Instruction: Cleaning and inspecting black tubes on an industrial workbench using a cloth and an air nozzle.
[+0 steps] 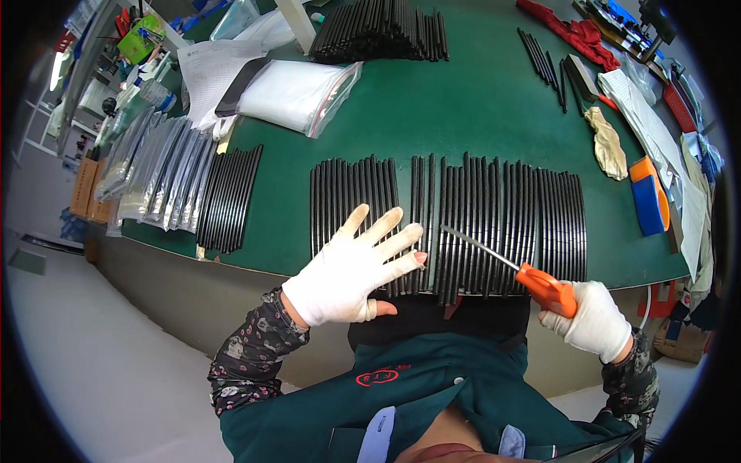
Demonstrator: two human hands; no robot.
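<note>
Black rods point(471, 208) lie side by side in a wide row at the near edge of the green table, with narrow gaps between groups. My left hand point(351, 266), in a white glove with the thumb tip bare, rests with spread fingers over the left part of the row. In my right hand point(590, 316), also gloved, is the handle of an orange-handled tool with a long thin metal shaft point(544, 287). The shaft points left across the rods, its tip by a gap right of my left fingertips. Whether the tip touches a rod I cannot tell.
Left are more black rods point(230, 201) and clear-bagged bundles point(166, 174). Farther back are a plastic bag pack point(289, 96) and a rod pile point(378, 31). On the right sit a loose glove point(606, 144), blue-and-orange tape rolls point(650, 197) and a red cloth point(575, 35).
</note>
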